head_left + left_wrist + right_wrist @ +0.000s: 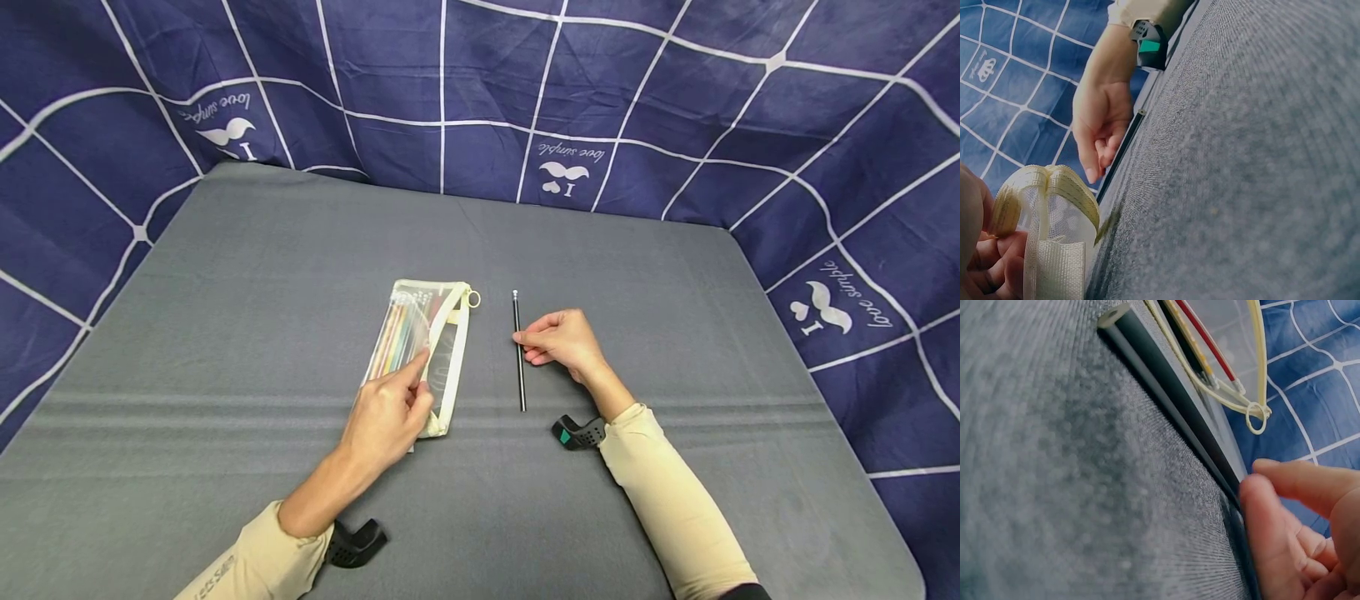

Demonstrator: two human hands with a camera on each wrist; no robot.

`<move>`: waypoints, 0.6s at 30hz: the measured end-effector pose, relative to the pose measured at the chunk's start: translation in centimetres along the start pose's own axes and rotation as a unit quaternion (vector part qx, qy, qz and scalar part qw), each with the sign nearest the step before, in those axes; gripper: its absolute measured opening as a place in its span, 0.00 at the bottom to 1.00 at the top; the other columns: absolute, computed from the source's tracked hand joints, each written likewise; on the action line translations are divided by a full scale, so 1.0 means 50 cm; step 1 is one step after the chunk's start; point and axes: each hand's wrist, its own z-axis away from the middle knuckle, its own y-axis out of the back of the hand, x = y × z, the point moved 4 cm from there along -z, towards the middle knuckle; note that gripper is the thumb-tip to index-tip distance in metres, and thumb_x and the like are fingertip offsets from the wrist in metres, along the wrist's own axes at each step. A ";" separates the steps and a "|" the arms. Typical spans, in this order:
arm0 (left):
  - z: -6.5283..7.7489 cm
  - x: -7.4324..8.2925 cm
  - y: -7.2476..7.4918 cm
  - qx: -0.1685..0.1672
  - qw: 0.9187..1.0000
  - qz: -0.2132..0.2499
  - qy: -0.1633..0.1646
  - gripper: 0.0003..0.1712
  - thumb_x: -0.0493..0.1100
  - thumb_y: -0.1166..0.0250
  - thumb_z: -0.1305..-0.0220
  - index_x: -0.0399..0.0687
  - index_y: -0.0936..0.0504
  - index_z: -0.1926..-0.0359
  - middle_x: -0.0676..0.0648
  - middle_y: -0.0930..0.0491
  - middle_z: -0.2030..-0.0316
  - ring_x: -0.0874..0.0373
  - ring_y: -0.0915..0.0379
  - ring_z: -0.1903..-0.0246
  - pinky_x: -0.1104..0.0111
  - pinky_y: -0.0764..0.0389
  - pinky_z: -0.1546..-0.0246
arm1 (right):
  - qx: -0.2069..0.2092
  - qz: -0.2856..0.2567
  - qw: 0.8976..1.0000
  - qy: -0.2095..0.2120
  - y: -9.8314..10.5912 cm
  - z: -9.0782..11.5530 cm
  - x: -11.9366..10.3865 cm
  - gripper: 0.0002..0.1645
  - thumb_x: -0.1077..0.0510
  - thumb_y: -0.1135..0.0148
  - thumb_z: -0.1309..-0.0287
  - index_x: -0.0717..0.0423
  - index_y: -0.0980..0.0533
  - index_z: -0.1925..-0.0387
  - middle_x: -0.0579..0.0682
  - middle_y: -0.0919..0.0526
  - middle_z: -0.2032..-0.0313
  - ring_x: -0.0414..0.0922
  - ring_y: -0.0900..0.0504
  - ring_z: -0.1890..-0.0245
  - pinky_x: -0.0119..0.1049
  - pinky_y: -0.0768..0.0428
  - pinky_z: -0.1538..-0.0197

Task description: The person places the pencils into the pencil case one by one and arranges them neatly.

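A black pencil (521, 379) with a silver end lies on the grey table. My right hand (562, 343) has thumb and index finger closed at its middle; in the right wrist view the thumb hides the spot where they meet. To the left lies a clear pencil case (454, 367) with cream zip edging, unzipped along its right side. My left hand (384, 417) grips the near part of this case, index finger stretched along the opening. In the left wrist view the fingers (997, 265) bend round the cream zip edge. Several coloured pencils (392, 337) show inside the case.
A cream zip ring (474, 299) sticks out at the case's far right corner. Each wrist carries a black device (579, 432). Beyond the table (300, 242) hangs a blue curtain (480, 92) with white grid lines.
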 end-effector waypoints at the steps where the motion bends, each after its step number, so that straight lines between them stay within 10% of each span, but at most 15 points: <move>1: 0.000 0.000 0.000 0.001 1.000 0.000 -0.001 0.25 0.29 0.39 0.50 0.27 0.19 0.48 0.51 0.20 0.80 0.66 0.27 0.83 0.73 0.26 0.82 | 0.005 0.004 1.000 0.000 0.001 0.000 0.000 0.09 0.68 0.28 0.51 0.70 0.20 0.69 0.51 0.17 0.81 0.40 0.18 0.84 0.33 0.19 0.77; 12: -0.001 0.000 0.001 0.003 1.000 -0.002 -0.009 0.25 0.29 0.39 0.50 0.25 0.19 0.48 0.51 0.21 0.81 0.65 0.28 0.83 0.72 0.26 0.83 | 0.042 0.137 0.989 0.022 -0.004 0.004 -0.012 0.14 0.61 0.22 0.55 0.68 0.18 0.70 0.51 0.16 0.81 0.38 0.19 0.85 0.34 0.18 0.76; 18: 0.000 0.001 0.001 0.002 1.000 -0.002 -0.008 0.25 0.30 0.39 0.50 0.25 0.19 0.48 0.51 0.21 0.80 0.65 0.27 0.83 0.72 0.26 0.83 | 0.025 0.123 0.992 0.015 -0.009 0.005 -0.014 0.11 0.67 0.26 0.54 0.71 0.20 0.69 0.52 0.17 0.82 0.39 0.19 0.85 0.35 0.18 0.76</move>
